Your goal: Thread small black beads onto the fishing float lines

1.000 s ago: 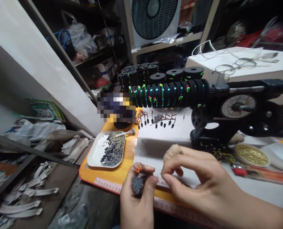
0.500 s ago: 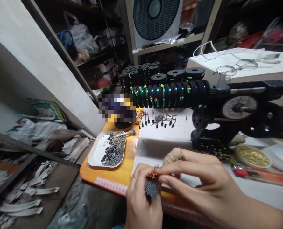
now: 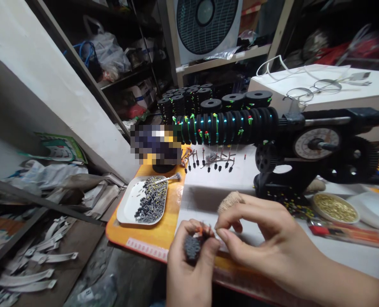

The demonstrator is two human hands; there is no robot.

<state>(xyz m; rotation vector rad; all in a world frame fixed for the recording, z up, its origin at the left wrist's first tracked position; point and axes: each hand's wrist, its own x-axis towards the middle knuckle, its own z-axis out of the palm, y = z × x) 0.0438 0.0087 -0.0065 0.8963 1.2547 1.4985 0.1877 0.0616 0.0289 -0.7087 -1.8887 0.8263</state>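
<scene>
My left hand [image 3: 189, 264] is closed round a bundle of small grey cylindrical pieces [image 3: 192, 249] with orange and dark wiry ends at the top. Its thumb presses along the bundle's right side. Just to the right, my right hand [image 3: 266, 234] has thumb and index fingertips pinched together, almost touching the orange ends. Whatever lies in that pinch is too small to make out. Beige wrapping [image 3: 230, 201] covers a finger of my right hand. Beyond both hands, short dark weighted pieces [image 3: 209, 167] hang by threads from a row of black spools [image 3: 224, 125].
A white tray [image 3: 122, 213] of small grey pieces stands on the orange tabletop [image 3: 173, 209] at left. The spools sit on a black geared machine with a dial [image 3: 317, 143]. A bowl of gold-coloured bits [image 3: 334, 207] is at right. Glasses [image 3: 326, 86] rest on a white box.
My left hand has turned the bundle slightly leftward, and its thumb has come up over the bundle's right side. My right fingertips have drawn slightly away from the orange ends.
</scene>
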